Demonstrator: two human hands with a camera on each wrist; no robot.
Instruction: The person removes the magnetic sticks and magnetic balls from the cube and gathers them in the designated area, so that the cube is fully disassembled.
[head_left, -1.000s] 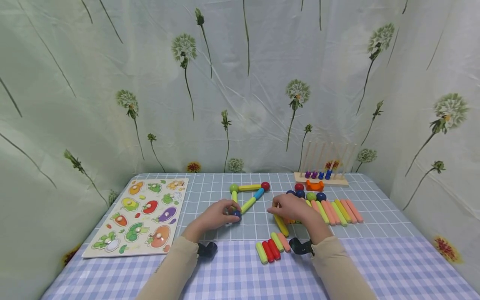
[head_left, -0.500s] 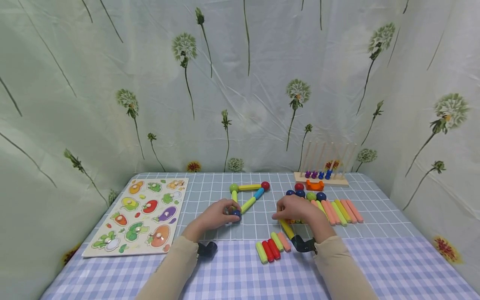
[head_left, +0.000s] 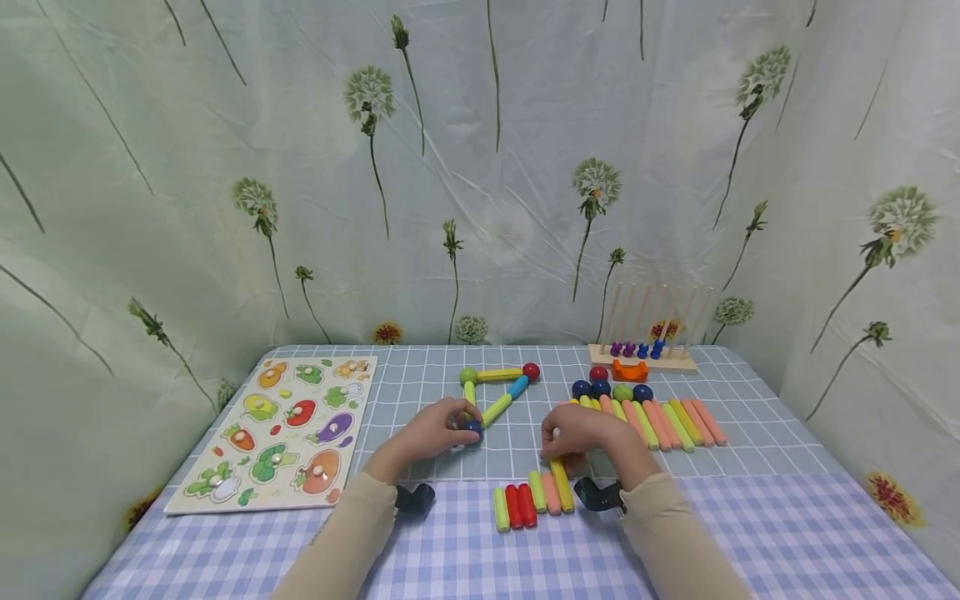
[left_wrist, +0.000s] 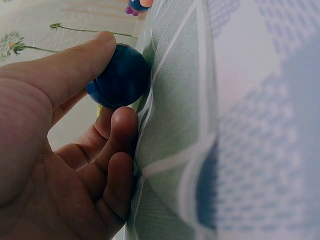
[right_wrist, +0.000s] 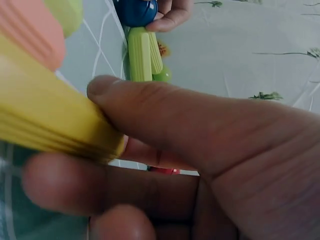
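My left hand (head_left: 435, 429) pinches a dark blue ball (left_wrist: 120, 75) between thumb and fingers, low at the tablecloth. This ball is the near corner of a figure of balls and grooved sticks, with a green ball (head_left: 468, 377) and a red ball (head_left: 531, 372) at its far corners. A yellow stick (head_left: 562, 487) is pinched by its far end between the thumb and fingers of my right hand (head_left: 587, 429). It lies alongside a salmon stick (head_left: 551, 493), at the right end of a short row with two red sticks (head_left: 521, 506) and lime sticks (head_left: 501, 509).
Right of the figure lies a row of longer salmon, lime and yellow sticks (head_left: 665, 425), with several loose balls (head_left: 600, 388) behind. An orange piece (head_left: 629, 372) and a wooden peg rack (head_left: 643, 358) stand farther back. A vegetable puzzle board (head_left: 277, 433) covers the table's left side.
My right hand has brought the yellow stick nearer, against the short row. Those short sticks have shifted left and turned straighter. My left hand stays on the blue ball.
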